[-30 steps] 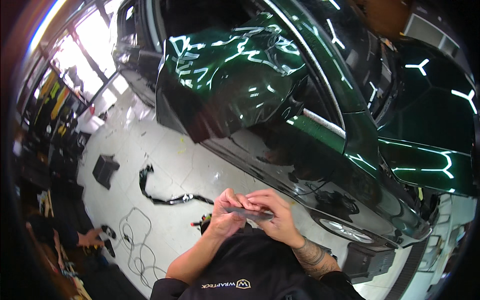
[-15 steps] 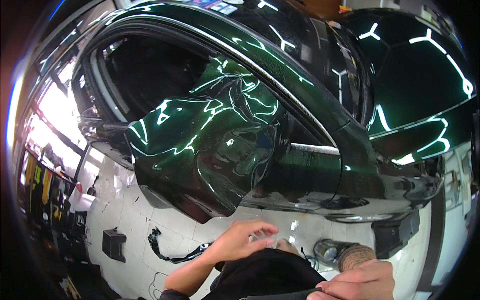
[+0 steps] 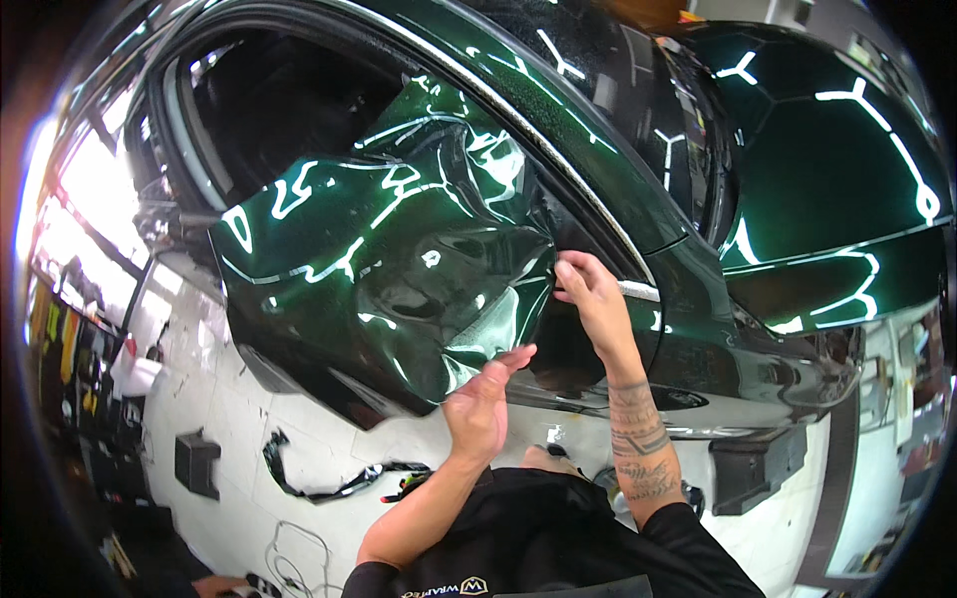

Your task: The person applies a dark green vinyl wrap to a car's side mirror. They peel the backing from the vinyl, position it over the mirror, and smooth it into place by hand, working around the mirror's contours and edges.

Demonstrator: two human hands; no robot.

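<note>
A large sheet of glossy dark green film (image 3: 329, 269) hangs crumpled over the car door (image 3: 573, 364) and its window opening. My right hand (image 3: 596, 299) pinches the sheet's right edge between thumb and fingers, just below the window frame. Lower down, my left hand (image 3: 480, 407) grips the bottom right edge, palm turned up and thumb over the film. Between the two hands the film is pulled into bright folds. Part of the door behind the sheet is hidden.
The dark green car's rear panel (image 3: 847, 179) shines at the right. On the tiled floor (image 3: 239, 399) lie a dark box-shaped block (image 3: 197, 463), a strip of dark film (image 3: 329, 488) and a thin cable (image 3: 299, 558). Another dark block (image 3: 758, 468) stands at the right.
Both hands have come up from near my body to the sheet and taken hold of its right and lower right edges. The view has shifted slightly.
</note>
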